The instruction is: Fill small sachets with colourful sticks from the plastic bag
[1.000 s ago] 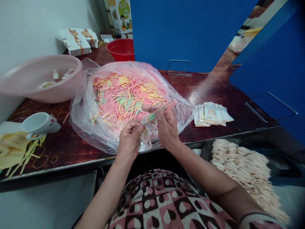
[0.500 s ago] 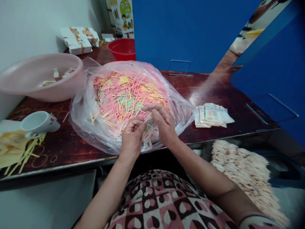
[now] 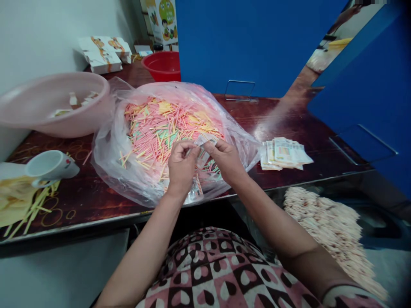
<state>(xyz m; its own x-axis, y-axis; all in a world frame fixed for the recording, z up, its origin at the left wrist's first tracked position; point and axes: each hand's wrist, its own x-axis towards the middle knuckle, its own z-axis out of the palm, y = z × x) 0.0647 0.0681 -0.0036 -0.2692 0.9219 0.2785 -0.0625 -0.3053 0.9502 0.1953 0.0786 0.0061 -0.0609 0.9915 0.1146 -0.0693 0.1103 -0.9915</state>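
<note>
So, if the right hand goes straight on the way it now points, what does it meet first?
The right hand meets the small printed packet first, as its fingertips seem to pinch it. Next in line looks like the left hand, though depth is hard to judge from this view.

The left hand and right hand have moved closer together. Both now pinch a small clear packet, raised between them.
</note>
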